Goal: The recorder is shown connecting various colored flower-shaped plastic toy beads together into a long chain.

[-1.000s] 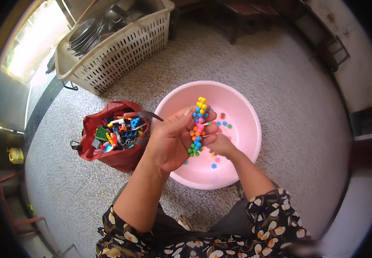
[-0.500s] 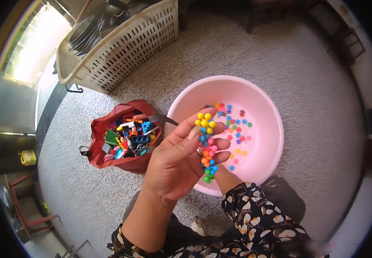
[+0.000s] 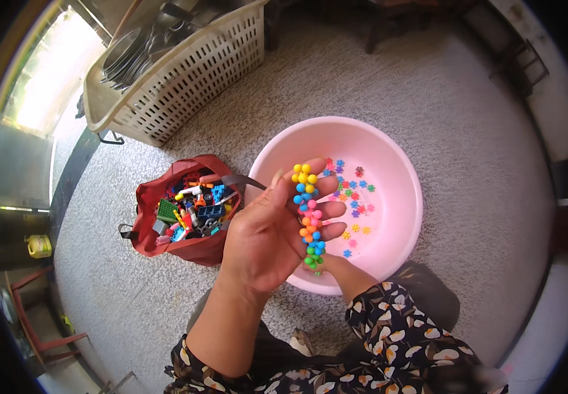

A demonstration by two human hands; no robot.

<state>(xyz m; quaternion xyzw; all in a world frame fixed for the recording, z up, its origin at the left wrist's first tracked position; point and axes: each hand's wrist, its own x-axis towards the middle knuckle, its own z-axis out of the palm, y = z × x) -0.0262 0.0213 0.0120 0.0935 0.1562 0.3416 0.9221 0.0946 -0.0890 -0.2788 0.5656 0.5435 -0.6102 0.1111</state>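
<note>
Across the fingers of my left hand (image 3: pixel 264 230) rests a chain of knobbed, flower-shaped plastic pieces (image 3: pixel 310 211). From top to bottom it runs yellow, blue, pink, orange, blue and green. The palm faces up, with the fingers stretched out behind the chain and the thumb lifted beside its yellow end. My right hand (image 3: pixel 332 264) is mostly hidden behind the left one, near the chain's green end; its fingers do not show. Beyond both hands stands a pink basin (image 3: pixel 389 157), with several loose flower-shaped pieces (image 3: pixel 356 194) scattered on its bottom.
Left of the basin, a red cloth bag (image 3: pixel 195 253) holds mixed building toys (image 3: pixel 195 207). Behind it sits a cream plastic basket (image 3: pixel 192 79) with metal cookware. A yellow container (image 3: pixel 39 246) and a reddish-brown wooden frame (image 3: pixel 31 308) are at the far left.
The left fingers have straightened and the thumb has lifted off the chain, which now shows along its whole length. The view has shifted slightly.
</note>
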